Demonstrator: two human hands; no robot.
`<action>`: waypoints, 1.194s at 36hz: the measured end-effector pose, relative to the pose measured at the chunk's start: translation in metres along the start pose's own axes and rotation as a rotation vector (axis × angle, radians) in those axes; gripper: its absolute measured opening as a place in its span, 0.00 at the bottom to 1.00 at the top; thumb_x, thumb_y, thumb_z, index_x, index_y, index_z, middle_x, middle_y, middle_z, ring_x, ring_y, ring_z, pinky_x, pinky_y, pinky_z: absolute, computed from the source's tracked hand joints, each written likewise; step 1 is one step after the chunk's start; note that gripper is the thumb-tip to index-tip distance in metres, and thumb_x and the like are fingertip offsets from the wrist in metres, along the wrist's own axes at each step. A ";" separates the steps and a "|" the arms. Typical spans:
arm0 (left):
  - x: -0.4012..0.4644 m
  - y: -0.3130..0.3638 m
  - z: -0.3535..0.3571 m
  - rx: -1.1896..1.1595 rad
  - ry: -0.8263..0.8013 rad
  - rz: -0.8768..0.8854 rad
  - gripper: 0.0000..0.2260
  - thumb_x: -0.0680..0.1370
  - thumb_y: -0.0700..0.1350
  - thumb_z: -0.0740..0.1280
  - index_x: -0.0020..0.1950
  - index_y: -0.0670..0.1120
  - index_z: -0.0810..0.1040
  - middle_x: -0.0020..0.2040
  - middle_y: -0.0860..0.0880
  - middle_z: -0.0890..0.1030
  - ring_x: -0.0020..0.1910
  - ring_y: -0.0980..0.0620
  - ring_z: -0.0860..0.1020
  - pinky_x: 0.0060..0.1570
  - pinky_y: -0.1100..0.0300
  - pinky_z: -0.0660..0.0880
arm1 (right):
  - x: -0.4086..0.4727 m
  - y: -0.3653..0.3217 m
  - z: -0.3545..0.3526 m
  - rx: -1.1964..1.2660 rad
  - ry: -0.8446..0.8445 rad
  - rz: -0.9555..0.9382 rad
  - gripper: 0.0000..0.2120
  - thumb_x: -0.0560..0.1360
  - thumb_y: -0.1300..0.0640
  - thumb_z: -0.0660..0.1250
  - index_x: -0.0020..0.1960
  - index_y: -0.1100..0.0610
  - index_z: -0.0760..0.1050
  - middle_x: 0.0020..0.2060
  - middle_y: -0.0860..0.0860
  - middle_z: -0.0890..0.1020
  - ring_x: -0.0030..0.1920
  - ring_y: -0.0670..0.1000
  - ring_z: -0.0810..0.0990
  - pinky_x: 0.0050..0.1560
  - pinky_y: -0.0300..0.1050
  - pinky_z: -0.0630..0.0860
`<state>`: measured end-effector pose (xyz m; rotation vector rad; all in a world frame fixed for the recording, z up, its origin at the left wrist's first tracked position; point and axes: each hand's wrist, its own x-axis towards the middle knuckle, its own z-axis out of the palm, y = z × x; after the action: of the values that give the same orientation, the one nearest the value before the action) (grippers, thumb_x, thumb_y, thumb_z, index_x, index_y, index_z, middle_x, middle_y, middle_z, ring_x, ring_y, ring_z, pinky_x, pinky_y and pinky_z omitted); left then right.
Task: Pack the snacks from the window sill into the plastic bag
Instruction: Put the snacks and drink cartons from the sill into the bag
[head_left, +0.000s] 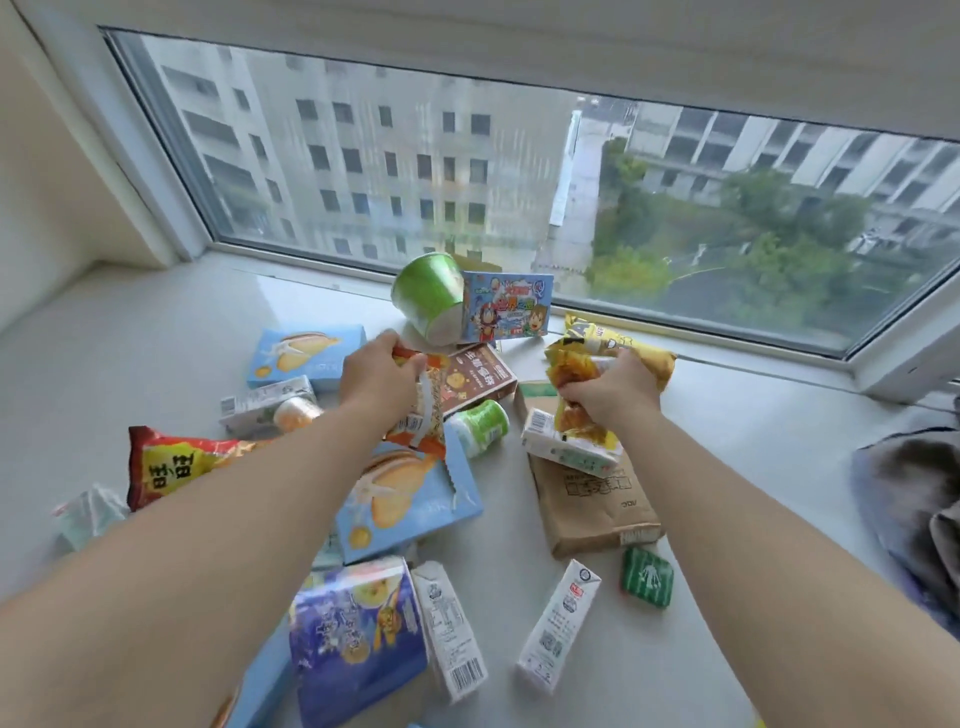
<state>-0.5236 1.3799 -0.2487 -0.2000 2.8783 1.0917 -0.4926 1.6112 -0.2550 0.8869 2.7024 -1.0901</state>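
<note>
Many snacks lie scattered on the white window sill (156, 332). My left hand (376, 376) grips an orange snack packet (423, 415) lifted above a light blue biscuit box (415, 499). My right hand (613, 387) grips a yellow-orange snack packet (576, 410) over a small white carton (566, 449). A second yellow bag (623, 343) lies just behind that hand. A green cup (428, 299) and a cartoon box (506, 306) stand by the window. No plastic bag shows clearly.
A red bag (176, 462), another blue box (304, 356), a brown box (480, 376), a brown paper package (592, 509), two white milk cartons (558, 626), a green packet (647, 577) and a purple bag (353, 634) lie around. Grey cloth (914, 493) sits at right.
</note>
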 end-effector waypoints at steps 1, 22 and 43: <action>0.011 -0.004 0.001 -0.015 0.025 -0.003 0.07 0.79 0.48 0.64 0.46 0.46 0.70 0.44 0.46 0.74 0.46 0.45 0.72 0.45 0.55 0.68 | 0.006 -0.008 0.008 -0.014 -0.016 -0.013 0.39 0.68 0.49 0.74 0.72 0.57 0.59 0.60 0.54 0.76 0.56 0.55 0.76 0.47 0.44 0.72; 0.141 -0.054 0.049 -0.109 -0.002 -0.024 0.08 0.79 0.49 0.64 0.46 0.45 0.71 0.44 0.47 0.75 0.44 0.47 0.71 0.43 0.58 0.65 | 0.123 -0.051 0.119 -0.127 -0.579 -0.118 0.29 0.65 0.55 0.77 0.62 0.58 0.70 0.51 0.55 0.81 0.48 0.52 0.82 0.49 0.47 0.81; 0.139 -0.085 0.084 0.085 0.029 0.084 0.07 0.79 0.47 0.63 0.47 0.44 0.71 0.45 0.50 0.68 0.43 0.49 0.68 0.42 0.57 0.64 | 0.164 -0.107 0.149 -0.418 -0.648 -0.319 0.19 0.68 0.53 0.70 0.57 0.49 0.69 0.53 0.52 0.77 0.52 0.53 0.78 0.54 0.50 0.78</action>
<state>-0.6488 1.3587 -0.3808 -0.0927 2.9765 0.9837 -0.7054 1.5301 -0.3491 0.0170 2.3916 -0.6446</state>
